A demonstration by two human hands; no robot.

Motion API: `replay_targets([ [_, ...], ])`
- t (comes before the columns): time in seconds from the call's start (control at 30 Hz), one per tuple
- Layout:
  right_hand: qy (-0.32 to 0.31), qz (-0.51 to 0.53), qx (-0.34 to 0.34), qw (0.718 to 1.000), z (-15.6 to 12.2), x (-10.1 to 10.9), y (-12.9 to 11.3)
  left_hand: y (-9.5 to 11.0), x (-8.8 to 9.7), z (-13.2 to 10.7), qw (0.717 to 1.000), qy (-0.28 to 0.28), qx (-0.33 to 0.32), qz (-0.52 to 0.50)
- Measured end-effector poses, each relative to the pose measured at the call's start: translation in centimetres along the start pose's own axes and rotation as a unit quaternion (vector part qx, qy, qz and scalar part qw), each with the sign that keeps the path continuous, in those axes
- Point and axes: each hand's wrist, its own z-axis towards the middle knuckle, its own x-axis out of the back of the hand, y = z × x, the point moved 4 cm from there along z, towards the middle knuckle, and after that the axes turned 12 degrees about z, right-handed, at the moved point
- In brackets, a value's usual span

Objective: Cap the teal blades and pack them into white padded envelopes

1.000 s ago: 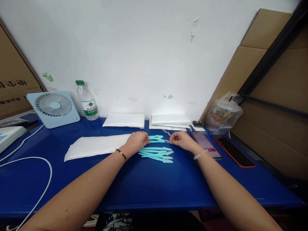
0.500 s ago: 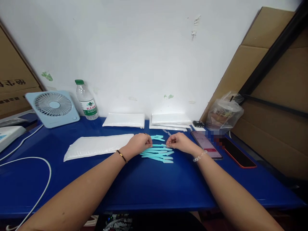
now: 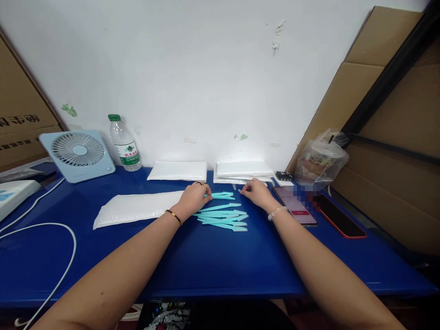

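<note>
Several turquoise eyebrow razors (image 3: 222, 214) lie in a loose fan on the blue table, blades pointing right. A smaller bunch of razors (image 3: 223, 195) lies just behind them. My left hand (image 3: 196, 198) is closed, its thumb and fingertips pinching the handle end of a razor in that rear bunch. Opposite the blade ends, my right hand (image 3: 256, 192) pinches a small clear piece that looks like a blade cover. Another small clear piece (image 3: 234, 186) rests beside its fingertips. To the left, a long white padded packet (image 3: 134, 210) is partly covered by my left hand.
White packets (image 3: 177, 170) and a second stack (image 3: 242, 169) stand along the wall. A fan (image 3: 78, 156) and water bottle (image 3: 125, 144) are at the back left. Two phones (image 3: 299, 206), black keys (image 3: 283, 176) and a bagged cup (image 3: 322, 160) occupy the right. A white cable (image 3: 74, 247) curls at left.
My left hand has moved back and slightly left from the front razors to the rear bunch. My right hand has moved back, away from a razor's blade end to the clear pieces.
</note>
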Motion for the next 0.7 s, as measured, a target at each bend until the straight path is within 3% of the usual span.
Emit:
replay_targets([
  [0.13,-0.091,0.098,0.009,0.991,-1.0,0.6,0.3,0.1,0.2,0.0,1.000,-0.020,-0.011,-0.005],
  [0.23,-0.120,0.144,0.033,0.982,-1.9,0.7,-0.4,0.2,0.2,0.0,0.999,-0.034,-0.008,-0.011],
  [0.43,-0.118,0.150,0.048,0.980,-2.1,-0.4,-1.7,0.2,0.1,0.0,0.999,-0.031,-0.009,-0.019],
  [0.7,-0.125,0.180,0.034,0.975,-1.9,-0.5,-1.0,0.2,0.1,0.0,0.999,-0.032,-0.008,-0.010],
])
